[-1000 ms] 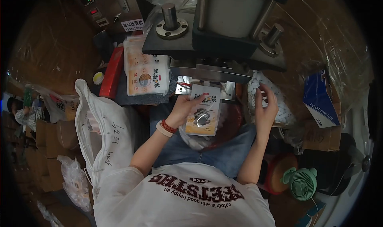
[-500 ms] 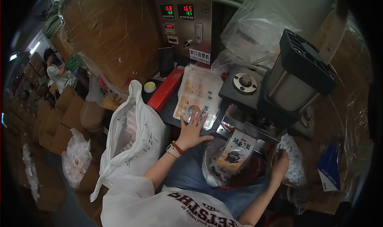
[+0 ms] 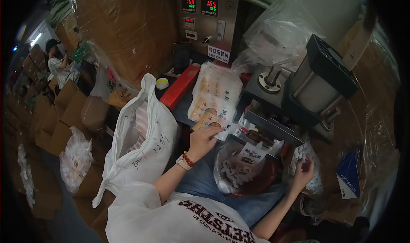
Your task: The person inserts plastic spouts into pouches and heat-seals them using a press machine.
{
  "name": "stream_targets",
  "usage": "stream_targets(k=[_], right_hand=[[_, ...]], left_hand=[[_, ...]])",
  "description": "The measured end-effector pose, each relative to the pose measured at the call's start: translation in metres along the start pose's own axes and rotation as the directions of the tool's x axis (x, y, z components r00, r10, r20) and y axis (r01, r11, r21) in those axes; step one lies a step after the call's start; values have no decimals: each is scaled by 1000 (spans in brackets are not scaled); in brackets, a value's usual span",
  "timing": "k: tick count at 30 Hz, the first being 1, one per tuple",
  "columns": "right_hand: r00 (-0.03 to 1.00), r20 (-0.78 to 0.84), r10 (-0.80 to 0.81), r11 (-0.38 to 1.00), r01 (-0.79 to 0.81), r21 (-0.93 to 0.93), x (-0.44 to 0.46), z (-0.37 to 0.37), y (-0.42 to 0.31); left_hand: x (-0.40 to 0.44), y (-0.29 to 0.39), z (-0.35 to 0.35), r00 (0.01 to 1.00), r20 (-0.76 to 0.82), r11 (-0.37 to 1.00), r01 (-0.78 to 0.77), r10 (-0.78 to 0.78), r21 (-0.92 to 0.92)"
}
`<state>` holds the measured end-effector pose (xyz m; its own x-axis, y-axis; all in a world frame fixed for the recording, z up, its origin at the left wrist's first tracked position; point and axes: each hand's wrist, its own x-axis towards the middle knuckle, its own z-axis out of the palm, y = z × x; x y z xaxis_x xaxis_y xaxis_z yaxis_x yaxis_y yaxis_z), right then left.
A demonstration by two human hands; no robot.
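Appearing small at the upper left of the frame, a person (image 3: 58, 64) in a dark cap is near stacked cartons (image 3: 37, 66). Lower down, a clear plastic bag (image 3: 75, 157) lies left of an open white sack (image 3: 143, 145) with handwriting. Right of the sack's top are a small yellow tub (image 3: 162, 83) and a long red box (image 3: 180, 87), beside a stack of printed pouches (image 3: 216, 89). The control box (image 3: 209, 21), its digits lit, is at upper centre.

At the stack's lower end, the left hand (image 3: 203, 139) has thumb and fingers closed on a printed pouch (image 3: 212, 124). Just right, another pouch (image 3: 250, 157) slopes below the metal press (image 3: 320, 83), over a red basin (image 3: 267, 177) with plastic in it.

At centre right, the right hand (image 3: 304, 173) is partly curled by small white pieces (image 3: 298, 153); whether it grips one, I cannot tell. Further right is a blue-and-white carton (image 3: 349, 174).
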<state>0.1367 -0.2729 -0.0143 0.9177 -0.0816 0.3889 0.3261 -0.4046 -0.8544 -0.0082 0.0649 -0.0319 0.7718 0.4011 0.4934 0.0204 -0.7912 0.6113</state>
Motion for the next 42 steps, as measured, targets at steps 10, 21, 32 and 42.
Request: stream_targets(k=[10,21,32,42], right_hand=[[714,517,-472,843,538,28,-68,40,-111],[832,552,-62,960,-102,262,-66,44,-80],[964,168,-205,706,264,-657,18,16,9],[989,140,43,893,24,-450,9,10,0]], left_hand=[[-18,61,1,928,-76,928,-369,365,-44],[-36,38,51,704,708,644,565,-52,-516],[29,67,80,583,782,108,811,-220,-575],[38,36,36,949,231,973,227,-215,-28]])
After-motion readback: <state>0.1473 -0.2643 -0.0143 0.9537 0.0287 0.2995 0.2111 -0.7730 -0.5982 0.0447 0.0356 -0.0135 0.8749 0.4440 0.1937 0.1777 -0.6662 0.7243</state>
